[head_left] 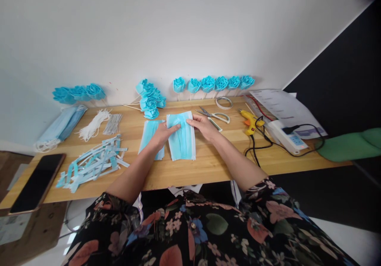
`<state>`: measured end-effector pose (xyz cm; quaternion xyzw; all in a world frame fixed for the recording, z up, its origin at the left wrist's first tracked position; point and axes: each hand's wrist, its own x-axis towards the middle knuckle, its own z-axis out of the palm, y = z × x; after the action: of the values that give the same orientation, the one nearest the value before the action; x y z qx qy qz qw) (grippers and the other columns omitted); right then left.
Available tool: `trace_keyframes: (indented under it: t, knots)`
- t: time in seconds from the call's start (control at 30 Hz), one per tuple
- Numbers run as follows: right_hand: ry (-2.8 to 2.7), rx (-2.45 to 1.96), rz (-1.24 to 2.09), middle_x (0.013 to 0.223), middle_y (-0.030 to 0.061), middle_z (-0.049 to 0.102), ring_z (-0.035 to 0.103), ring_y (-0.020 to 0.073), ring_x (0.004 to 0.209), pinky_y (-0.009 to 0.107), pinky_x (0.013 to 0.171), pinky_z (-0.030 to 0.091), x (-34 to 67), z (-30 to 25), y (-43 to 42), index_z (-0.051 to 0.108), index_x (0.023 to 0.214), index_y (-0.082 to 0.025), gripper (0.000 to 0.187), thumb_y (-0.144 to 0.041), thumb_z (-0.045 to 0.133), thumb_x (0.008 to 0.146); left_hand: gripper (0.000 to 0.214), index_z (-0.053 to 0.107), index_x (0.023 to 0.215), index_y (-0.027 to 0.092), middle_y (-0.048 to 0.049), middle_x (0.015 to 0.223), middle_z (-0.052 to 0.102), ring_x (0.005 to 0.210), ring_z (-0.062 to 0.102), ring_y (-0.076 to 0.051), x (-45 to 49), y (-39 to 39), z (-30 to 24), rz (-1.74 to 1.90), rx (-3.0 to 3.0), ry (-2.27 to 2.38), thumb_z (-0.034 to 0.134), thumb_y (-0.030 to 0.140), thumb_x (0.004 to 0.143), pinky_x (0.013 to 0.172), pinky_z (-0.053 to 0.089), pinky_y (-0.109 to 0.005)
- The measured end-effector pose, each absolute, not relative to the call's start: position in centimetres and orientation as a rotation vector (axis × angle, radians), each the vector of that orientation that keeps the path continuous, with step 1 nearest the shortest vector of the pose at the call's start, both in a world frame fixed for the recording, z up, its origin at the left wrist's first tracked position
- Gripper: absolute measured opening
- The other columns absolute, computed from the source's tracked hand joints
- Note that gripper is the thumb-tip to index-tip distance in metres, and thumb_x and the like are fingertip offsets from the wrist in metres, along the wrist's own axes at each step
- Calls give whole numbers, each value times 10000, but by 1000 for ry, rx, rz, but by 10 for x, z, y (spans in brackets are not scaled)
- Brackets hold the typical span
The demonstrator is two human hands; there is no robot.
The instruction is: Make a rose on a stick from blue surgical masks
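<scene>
"Location of the light-blue, pleated, rectangular mask sheet (184, 145), pls?"

"On the brown wood-grain tabletop (208, 167), approx. centre, btwn both hands. Can't tell no. of layers, or if the far end's lifted."

"Long axis?"

"Front-to-back, i.e. away from the person; far end leans a bit L, near end a bit R. Both hands are on the far half, so the near half lies uncovered twd the body."

"Which hand's nearer?"

"Neither, both touch. L hand (162, 134) is on the L side, thumb out over the sheet's face, approx. mid-width; fingers partly hidden, so can't tell if it's gripping or just pressing. R hand (205, 127) is narrow, pinching the R edge nr the far corner, thumb on top."

"Anything close?"

"Yep. Flat light-blue pile of mask sheets (150, 129) just L, partly behind the L hand. Metal scissors w/ white handles (218, 116) just beyond the R hand, blades pointing L. Yellow plastic glue gun (251, 121) farther R, apart from both hands. Bunch of bright-blue ruffled flowers (150, 99) past the L hand, not touching it."
</scene>
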<state>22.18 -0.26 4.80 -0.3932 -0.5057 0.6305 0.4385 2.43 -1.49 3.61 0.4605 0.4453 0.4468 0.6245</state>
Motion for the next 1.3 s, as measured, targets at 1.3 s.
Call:
trace_keyframes:
  t: [1.3]
  knots:
    - [-1152,-1012,1509,617,-54,436,394,116,590,276,595,351,223,52,-2,494,645,-226,497,-593,828,643,457,756,837,149,-48,739,762,722,712,-240,22,-13,41,1026,965,961,912,508,600,721,528,-346]
